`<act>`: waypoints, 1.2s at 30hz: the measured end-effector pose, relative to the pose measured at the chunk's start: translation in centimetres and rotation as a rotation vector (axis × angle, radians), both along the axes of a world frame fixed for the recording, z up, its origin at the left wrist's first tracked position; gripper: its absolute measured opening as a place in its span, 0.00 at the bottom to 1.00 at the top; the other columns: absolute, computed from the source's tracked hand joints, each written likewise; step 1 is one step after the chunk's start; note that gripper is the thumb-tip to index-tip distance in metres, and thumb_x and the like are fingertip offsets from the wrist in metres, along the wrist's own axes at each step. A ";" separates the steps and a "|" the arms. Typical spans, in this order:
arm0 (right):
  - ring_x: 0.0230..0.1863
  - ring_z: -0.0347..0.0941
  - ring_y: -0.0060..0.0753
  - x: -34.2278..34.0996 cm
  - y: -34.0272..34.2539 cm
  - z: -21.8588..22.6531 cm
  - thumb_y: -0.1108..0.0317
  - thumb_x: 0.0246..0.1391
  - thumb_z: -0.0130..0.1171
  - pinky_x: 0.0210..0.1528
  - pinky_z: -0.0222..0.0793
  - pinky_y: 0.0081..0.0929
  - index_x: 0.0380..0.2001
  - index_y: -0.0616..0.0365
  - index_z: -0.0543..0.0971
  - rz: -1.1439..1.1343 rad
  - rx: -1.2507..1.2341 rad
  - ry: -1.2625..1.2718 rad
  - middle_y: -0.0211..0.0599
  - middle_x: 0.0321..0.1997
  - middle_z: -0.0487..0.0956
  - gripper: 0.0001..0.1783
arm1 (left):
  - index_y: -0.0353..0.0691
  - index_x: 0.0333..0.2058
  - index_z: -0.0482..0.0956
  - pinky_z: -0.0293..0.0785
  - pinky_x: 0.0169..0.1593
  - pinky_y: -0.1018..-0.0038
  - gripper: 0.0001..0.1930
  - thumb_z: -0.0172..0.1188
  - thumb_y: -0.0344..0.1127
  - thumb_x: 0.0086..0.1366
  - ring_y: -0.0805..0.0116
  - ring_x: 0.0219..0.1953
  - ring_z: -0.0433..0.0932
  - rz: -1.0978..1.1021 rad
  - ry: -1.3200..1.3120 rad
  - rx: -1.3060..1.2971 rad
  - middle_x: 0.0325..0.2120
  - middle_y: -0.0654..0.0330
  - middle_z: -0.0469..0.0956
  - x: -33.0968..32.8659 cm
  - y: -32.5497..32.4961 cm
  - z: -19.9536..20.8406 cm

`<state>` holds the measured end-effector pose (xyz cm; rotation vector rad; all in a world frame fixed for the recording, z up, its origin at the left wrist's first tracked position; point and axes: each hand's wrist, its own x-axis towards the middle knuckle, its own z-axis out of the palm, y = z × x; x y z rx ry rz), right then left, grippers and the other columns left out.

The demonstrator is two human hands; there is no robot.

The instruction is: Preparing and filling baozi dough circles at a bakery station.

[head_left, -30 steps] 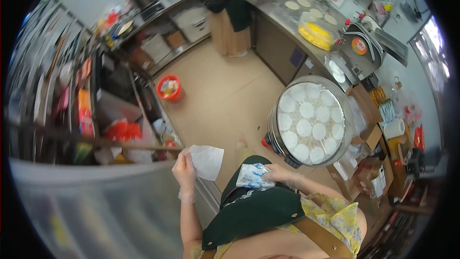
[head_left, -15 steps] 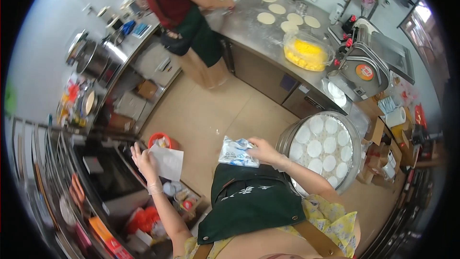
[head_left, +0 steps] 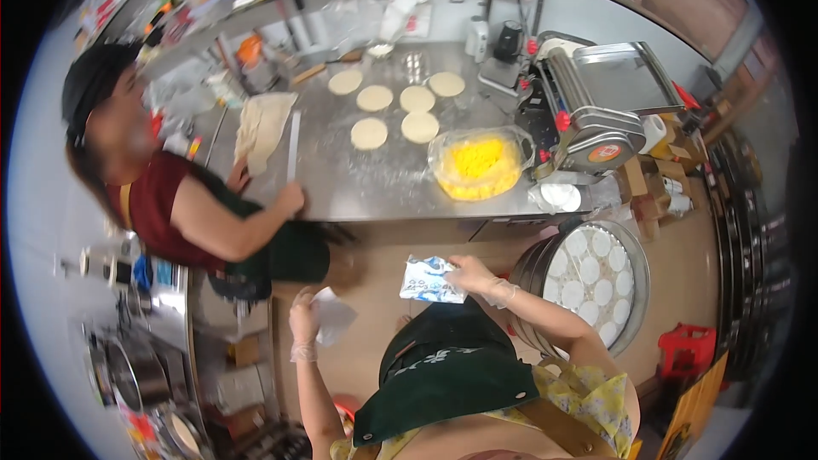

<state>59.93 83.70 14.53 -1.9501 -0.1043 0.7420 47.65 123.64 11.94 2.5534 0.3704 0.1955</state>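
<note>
Paper (head_left: 337,318), a white sheet, hangs pinched between the fingers of my gloved left hand (head_left: 304,315). My right hand (head_left: 469,273) grips the blue-and-white packet (head_left: 429,280) by its right end, just beyond my dark green apron (head_left: 452,383) and left of the round metal vessel (head_left: 642,285).

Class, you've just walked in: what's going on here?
The person's left hand holds a thin, white, paper-like sheet; their right hand holds a flat, white-and-blue packet. To the right stands a large, round, silver metal pan of white discs. At the grey metal worktable, a co-worker in a dark red top has one hand by a pale, crumpled sheet, near six flat, round, cream-coloured pieces and a clear plastic tub of yellow food.
</note>
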 end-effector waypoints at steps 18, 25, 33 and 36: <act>0.41 0.80 0.47 67.0 -4.2 30.6 0.42 0.60 0.47 0.42 0.72 0.41 0.38 0.60 0.82 -0.993 -0.248 -1.122 0.51 0.40 0.82 0.30 | 0.40 0.36 0.79 0.78 0.43 0.67 0.06 0.61 0.29 0.59 0.56 0.41 0.81 -0.302 -0.065 -0.302 0.46 0.57 0.80 29.2 -8.7 5.4; 0.35 0.76 0.30 64.9 7.1 34.4 0.58 0.52 0.66 0.39 0.72 0.31 0.36 0.70 0.80 -1.182 0.674 -1.056 0.41 0.36 0.82 0.21 | 0.40 0.36 0.79 0.78 0.41 0.65 0.06 0.60 0.28 0.59 0.53 0.40 0.81 -0.211 -0.093 -0.371 0.45 0.55 0.80 31.3 -4.5 6.1; 0.37 0.81 0.48 60.5 38.9 32.9 0.65 0.49 0.57 0.42 0.75 0.41 0.32 0.68 0.82 -0.511 0.455 -0.685 0.55 0.31 0.82 0.14 | 0.39 0.34 0.78 0.77 0.44 0.66 0.04 0.59 0.27 0.60 0.53 0.43 0.80 -0.347 -0.171 -0.444 0.44 0.53 0.80 33.5 -1.6 8.1; 0.38 0.81 0.51 64.5 45.9 32.1 0.51 0.49 0.63 0.40 0.74 0.44 0.29 0.70 0.81 -0.519 0.504 -0.679 0.58 0.32 0.81 0.25 | 0.38 0.35 0.79 0.76 0.47 0.67 0.05 0.59 0.27 0.60 0.54 0.45 0.80 -0.314 -0.171 -0.494 0.45 0.54 0.80 33.4 -0.2 7.5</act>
